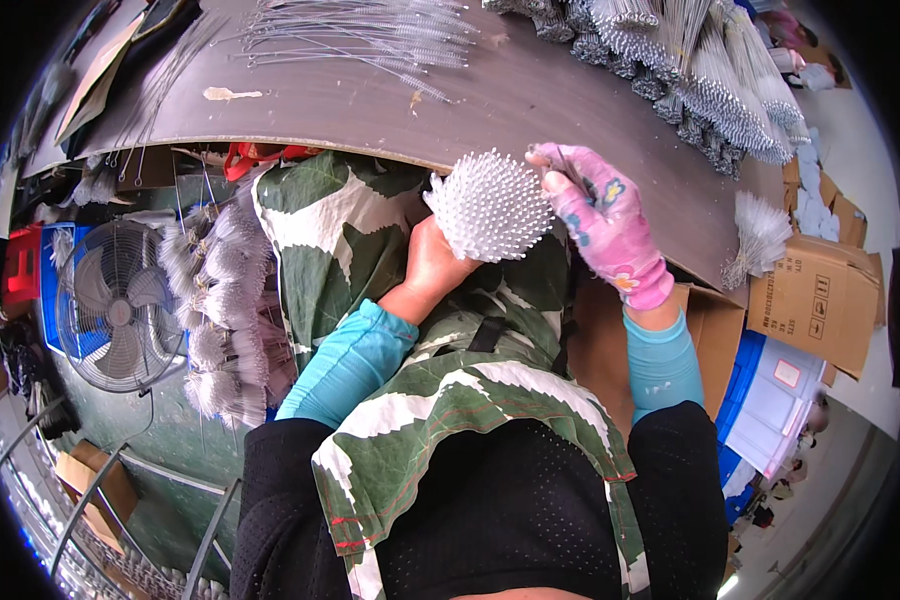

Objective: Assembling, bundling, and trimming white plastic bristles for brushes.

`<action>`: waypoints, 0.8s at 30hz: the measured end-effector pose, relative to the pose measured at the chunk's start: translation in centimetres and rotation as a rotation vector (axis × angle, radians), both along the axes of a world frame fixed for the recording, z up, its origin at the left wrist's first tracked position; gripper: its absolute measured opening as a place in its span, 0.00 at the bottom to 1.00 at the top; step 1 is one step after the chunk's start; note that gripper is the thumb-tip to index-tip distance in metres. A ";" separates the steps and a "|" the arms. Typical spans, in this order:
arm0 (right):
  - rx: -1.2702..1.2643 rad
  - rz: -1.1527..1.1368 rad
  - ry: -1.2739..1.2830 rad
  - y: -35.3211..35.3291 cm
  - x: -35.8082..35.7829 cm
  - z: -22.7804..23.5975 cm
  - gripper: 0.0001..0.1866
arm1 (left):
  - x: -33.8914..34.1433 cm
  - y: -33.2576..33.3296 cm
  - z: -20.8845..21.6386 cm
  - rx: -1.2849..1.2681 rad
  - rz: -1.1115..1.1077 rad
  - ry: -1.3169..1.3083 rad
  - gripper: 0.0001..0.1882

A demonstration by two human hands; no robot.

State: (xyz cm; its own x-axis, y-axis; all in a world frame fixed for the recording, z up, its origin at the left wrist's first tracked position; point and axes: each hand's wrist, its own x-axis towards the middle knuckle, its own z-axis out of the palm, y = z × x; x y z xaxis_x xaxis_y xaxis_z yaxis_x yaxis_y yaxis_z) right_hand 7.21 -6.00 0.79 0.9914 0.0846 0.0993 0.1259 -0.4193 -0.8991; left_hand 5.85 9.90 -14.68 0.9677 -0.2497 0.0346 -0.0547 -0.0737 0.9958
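At the near edge of the grey table (530,110), over the lap, the left hand (432,262) holds a round bunch of thin white brushes (488,205). The bare fingers wrap tight around the bottom of the bunch, and the white tips fan out like a ball. The bunch is just in front of the table edge, not on it.

The right hand (605,225) wears a pink flowered glove. It is just beside the bunch, on its right side. Its fingers are pinched shut on one thin brush (562,168), which points toward the bunch.

It looks like brushes are being gathered one at a time, and this one is about to join the rest. The next move likely needs a slow, careful push, so the new brush slides in without knocking the others loose.

Both arms are bent at the elbow and wear blue sleeves. The left wrist tips up. The right wrist bends in toward the bunch.

More brushes (710,90) lie in heaps at the far right corner of the table. A fan (120,305) stands on the floor at the left.
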 end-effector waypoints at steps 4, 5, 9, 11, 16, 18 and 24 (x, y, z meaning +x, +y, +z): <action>-0.092 0.124 0.353 -0.7 -0.7 4.2 0.19 | -0.2 0.1 0.9 -0.019 0.020 0.029 0.22; 0.004 0.127 0.596 -1.2 -0.8 4.5 0.20 | -0.2 0.0 0.9 -0.021 0.017 0.030 0.22; -0.005 0.147 0.758 -1.9 -1.0 5.5 0.20 | -0.1 0.1 0.4 0.000 0.002 0.053 0.23; -0.104 0.096 0.764 -3.1 -0.4 5.2 0.19 | 0.0 0.1 0.1 0.015 -0.008 0.028 0.23; -0.166 0.109 0.832 -4.9 0.5 4.3 0.19 | 0.1 0.0 -1.6 0.018 -0.028 -0.072 0.24; -0.222 0.163 0.835 -4.6 0.8 4.2 0.20 | 0.1 0.0 -1.6 0.013 -0.014 -0.085 0.23; -0.216 0.188 0.842 -4.5 1.0 2.9 0.20 | 0.1 0.4 -1.9 0.299 -0.130 -0.141 0.21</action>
State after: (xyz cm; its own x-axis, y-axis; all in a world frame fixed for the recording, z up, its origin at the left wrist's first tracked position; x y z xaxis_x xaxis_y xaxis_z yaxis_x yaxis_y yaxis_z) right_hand 8.23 -10.49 3.70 0.6959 0.1859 -0.6936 -0.4575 -0.6297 -0.6278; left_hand 5.94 10.35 -16.62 0.9180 -0.3899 0.0720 -0.2179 -0.3443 0.9132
